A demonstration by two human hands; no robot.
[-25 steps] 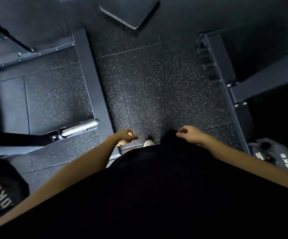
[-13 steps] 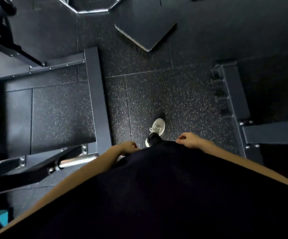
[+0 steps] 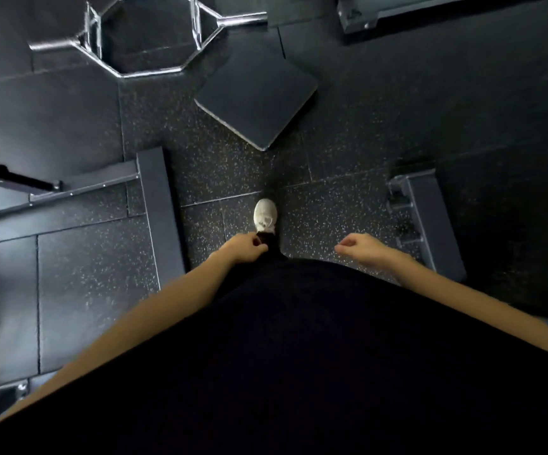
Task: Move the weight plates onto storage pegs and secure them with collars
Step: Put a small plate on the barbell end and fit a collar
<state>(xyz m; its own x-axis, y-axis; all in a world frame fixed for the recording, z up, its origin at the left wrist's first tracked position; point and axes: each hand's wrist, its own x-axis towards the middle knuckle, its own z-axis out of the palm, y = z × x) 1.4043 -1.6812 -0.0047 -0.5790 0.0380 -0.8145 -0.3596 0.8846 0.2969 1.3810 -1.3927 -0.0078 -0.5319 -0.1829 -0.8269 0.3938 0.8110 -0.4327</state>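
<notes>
Plates, pegs and collars are not seen in view, so nothing can be judged as stored; all steps seem left. Nothing is held: the left hand (image 3: pixel 244 252) and right hand (image 3: pixel 362 250) hang with fingers loosely curled. A white shoe (image 3: pixel 265 215) is planted between frames on speckled floor (image 3: pixel 348 133), a hex bar (image 3: pixel 147 34) far left.

Speckled matt rubber floor (image 3: pixel 348 133), chromed hex bar (image 3: pixel 154 68)

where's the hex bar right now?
Head view, top left: the chrome hex bar lies on the floor, ahead of the white shoe, left of the dark square pad.
</notes>
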